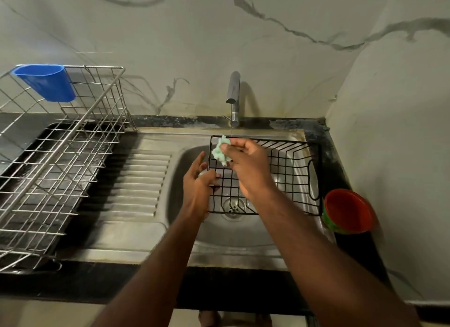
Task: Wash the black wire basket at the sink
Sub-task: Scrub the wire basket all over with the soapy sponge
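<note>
The black wire basket (289, 166) lies across the steel sink (185, 161), its open side up, with a handle loop at its right end. My left hand (198, 180) grips the basket's left edge. My right hand (246, 163) pinches a crumpled pale green scrubber (220, 152) and holds it against the wires at the basket's far left corner. A thin stream of water falls from the chrome tap (234, 93) onto that corner. The drain (233, 206) shows through the basket's wires.
A steel dish rack (56, 161) with a blue plastic cup holder (46, 83) stands on a black tray left of the ribbed drainboard (136, 183). A red and green bowl (348, 211) sits on the black counter right of the sink. The marble wall rises behind.
</note>
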Demonstrator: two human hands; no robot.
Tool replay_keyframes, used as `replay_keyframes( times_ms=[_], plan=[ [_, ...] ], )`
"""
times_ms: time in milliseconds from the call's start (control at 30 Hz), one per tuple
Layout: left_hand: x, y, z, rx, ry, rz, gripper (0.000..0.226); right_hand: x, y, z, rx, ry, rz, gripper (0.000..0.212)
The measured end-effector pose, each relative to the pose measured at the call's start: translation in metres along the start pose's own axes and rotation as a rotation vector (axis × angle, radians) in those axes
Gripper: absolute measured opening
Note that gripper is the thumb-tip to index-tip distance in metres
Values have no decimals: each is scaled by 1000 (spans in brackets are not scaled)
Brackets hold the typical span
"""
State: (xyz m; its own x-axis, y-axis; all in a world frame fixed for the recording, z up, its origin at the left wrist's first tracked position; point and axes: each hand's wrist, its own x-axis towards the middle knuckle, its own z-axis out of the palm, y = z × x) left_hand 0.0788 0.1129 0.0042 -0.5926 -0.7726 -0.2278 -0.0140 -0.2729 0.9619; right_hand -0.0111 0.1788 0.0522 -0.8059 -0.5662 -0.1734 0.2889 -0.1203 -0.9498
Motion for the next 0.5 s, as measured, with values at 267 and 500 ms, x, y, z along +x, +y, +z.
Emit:
replay_keyframes(
  times_ms=[267,500],
  plan=[
    [-4,2,-3,-28,-58,-40,81,-5,9,2,-102,-163,61,17],
    [-4,2,0,-151,-145,-77,68,4,8,6,-99,-69,-54,15]
  ],
)
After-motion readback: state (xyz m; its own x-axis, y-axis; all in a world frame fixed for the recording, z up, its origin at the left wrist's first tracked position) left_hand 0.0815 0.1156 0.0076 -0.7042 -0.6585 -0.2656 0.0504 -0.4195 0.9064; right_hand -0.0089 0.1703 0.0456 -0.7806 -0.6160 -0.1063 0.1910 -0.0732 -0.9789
